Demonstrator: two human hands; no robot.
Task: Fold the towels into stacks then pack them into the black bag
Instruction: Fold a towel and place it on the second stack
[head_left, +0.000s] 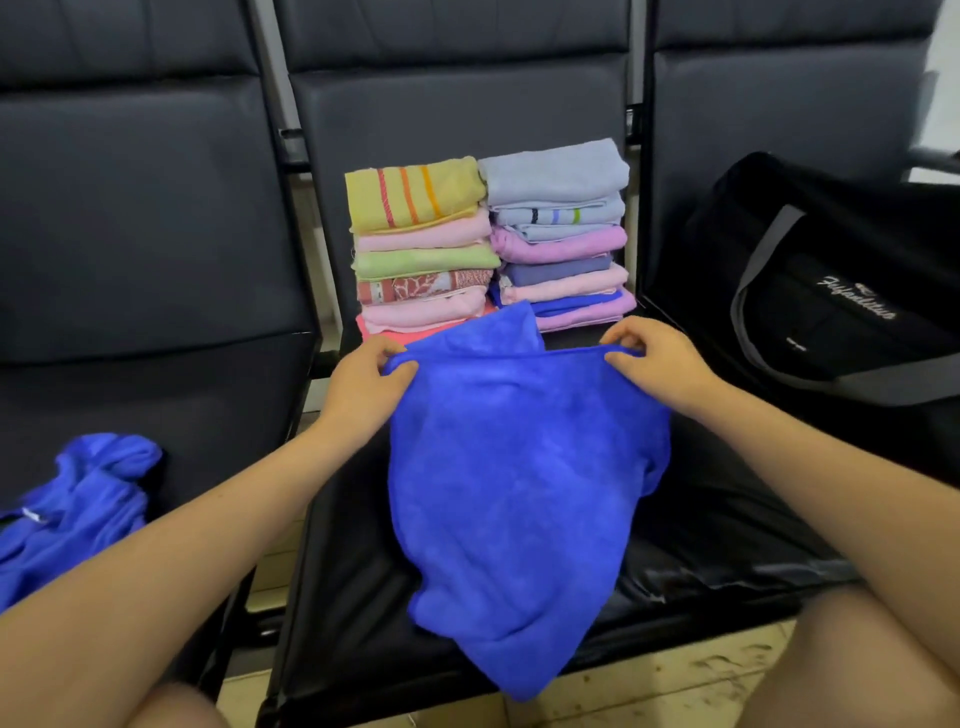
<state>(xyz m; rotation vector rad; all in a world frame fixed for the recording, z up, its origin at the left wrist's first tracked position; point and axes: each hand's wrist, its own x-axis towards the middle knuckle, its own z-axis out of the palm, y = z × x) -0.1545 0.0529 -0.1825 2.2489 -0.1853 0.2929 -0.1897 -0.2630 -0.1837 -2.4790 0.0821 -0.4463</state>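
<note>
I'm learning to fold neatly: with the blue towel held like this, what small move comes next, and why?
Probably bring the two pinched corners together to halve it. The left hand and right hand each pinch the top edge of the blue towel, which hangs unfolded over the seat in front of two folded stacks.

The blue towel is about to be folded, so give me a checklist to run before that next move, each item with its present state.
1. Left hand pinches a top corner of the blue towel: ok.
2. Right hand pinches the other top corner: ok.
3. Top edge taut between the hands: ok.
4. Towel hangs flat and unbunched: not ok, its lower part narrows into a crumpled point and drapes over the seat edge.
5. Two folded stacks stand upright behind the towel: ok.
6. Black bag open for packing: cannot tell.
</note>
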